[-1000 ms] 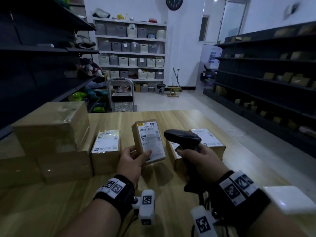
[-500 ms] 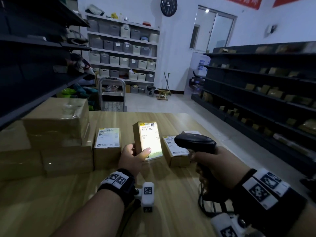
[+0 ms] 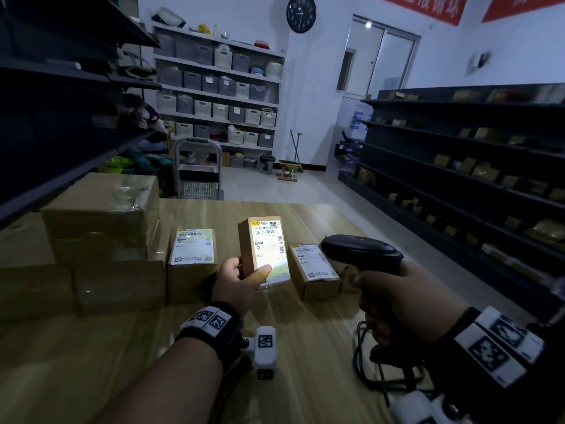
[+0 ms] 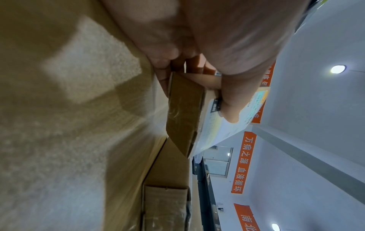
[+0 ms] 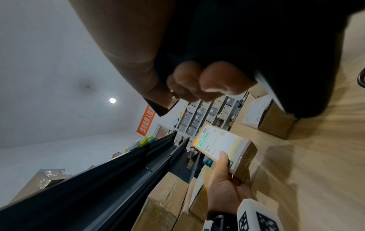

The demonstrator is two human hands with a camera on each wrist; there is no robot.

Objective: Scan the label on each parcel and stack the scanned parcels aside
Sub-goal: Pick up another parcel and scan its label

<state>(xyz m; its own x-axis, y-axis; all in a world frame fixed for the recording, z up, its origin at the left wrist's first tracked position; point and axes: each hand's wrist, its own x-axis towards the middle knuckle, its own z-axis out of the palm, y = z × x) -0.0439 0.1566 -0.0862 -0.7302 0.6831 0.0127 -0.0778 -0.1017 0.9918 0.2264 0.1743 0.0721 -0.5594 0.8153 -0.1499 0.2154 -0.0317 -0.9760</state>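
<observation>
Currently the left hand [image 3: 241, 278] grips the lit small parcel [image 3: 264, 250] and the right hand [image 3: 406, 304] grips the barcode scanner [image 3: 362, 250]; next, stack it beside the large cartons [image 3: 101, 215].

Small labelled parcels: three — one held up [image 3: 264, 250], one on the table to its left [image 3: 192, 261], one on the table to its right [image 3: 313, 272]
Large plain cardboard boxes in the stack on the left: at least three — one on top [image 3: 101, 215], one below it [image 3: 119, 286], one at the far left [image 3: 27, 270]; any behind them are hidden
Barcode scanners: one [image 3: 363, 255]
Hands: two — left hand [image 3: 237, 284], right hand [image 3: 406, 304]
Wall clocks: one [image 3: 301, 13]
Hand trolleys beyond the table: one [image 3: 198, 172]
Red banners in the head view: two, both cut off by the frame edge [image 3: 428, 6]
Tables: one [image 3: 305, 347]
</observation>
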